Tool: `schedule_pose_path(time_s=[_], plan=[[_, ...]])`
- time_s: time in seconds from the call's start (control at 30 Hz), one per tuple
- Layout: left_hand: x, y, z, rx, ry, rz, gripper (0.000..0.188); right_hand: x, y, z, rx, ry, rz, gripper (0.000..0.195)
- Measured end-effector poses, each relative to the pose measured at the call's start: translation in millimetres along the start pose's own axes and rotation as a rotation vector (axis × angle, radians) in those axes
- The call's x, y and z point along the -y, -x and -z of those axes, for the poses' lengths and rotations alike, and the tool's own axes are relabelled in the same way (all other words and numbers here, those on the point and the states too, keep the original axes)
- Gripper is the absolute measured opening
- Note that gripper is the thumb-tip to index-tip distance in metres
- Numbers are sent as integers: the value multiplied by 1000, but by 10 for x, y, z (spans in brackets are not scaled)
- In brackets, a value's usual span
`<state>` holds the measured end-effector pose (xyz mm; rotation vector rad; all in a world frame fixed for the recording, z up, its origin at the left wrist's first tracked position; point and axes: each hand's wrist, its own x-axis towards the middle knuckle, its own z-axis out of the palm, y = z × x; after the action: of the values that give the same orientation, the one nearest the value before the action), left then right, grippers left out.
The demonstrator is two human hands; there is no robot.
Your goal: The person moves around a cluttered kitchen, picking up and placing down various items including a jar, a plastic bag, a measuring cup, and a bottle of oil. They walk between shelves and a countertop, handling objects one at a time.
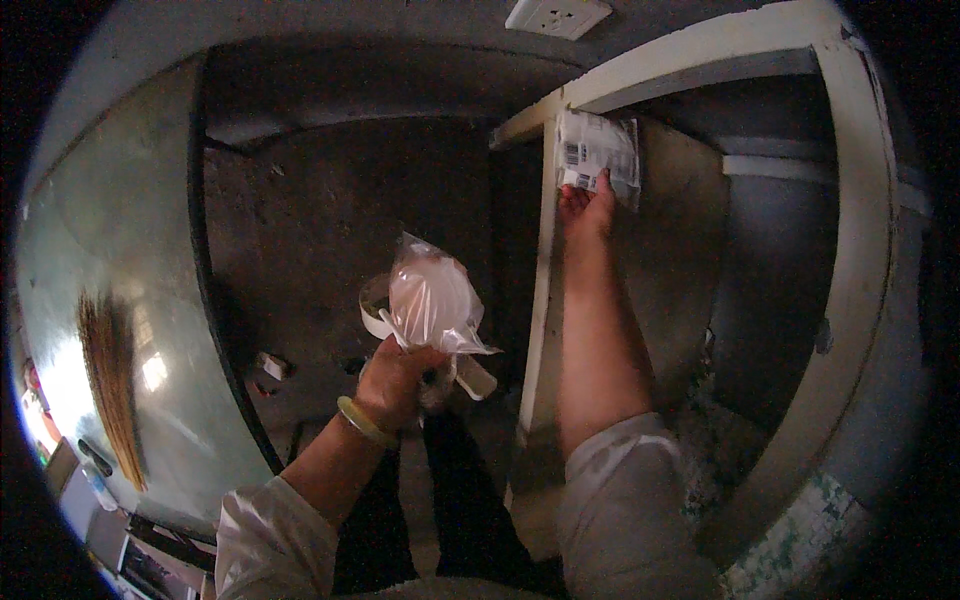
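Observation:
My left hand (401,382), with a pale bangle at the wrist, grips several things together: a clear plastic bag (435,296) with pinkish-white contents, a roll of tape (373,311) beside it, and a pale strip-like object (475,377) sticking out to the right. Further up and to the right, my right hand (589,206) holds a flat clear plastic packet (600,150) by its lower edge. White labels with barcodes show on the packet. It lies against or just in front of the upper end of a pale upright post; whether they touch, I cannot tell.
A pale frame (847,225) with a crossbar stands at the right. A greenish panel or tabletop (172,375) is at the left, with a bundle of straw bristles (112,382) on it. A wall socket (559,16) is at the top. A small white object (274,366) lies low down.

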<state>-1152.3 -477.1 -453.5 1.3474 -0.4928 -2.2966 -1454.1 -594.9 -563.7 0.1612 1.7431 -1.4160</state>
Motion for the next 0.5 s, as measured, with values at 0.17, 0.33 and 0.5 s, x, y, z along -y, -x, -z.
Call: schedule_pose_path(time_s=[0.17, 0.33, 0.5], plan=[[94, -83, 55, -6, 29, 26, 30, 74, -219, -125, -54, 163, 27, 44], [93, -91, 26, -29, 121, 37, 31, 104, -463, -150, -87, 239, 120, 37], [28, 87, -53, -64, 244, 59, 31, 325, -299, -197, -115, 243, 101, 35]])
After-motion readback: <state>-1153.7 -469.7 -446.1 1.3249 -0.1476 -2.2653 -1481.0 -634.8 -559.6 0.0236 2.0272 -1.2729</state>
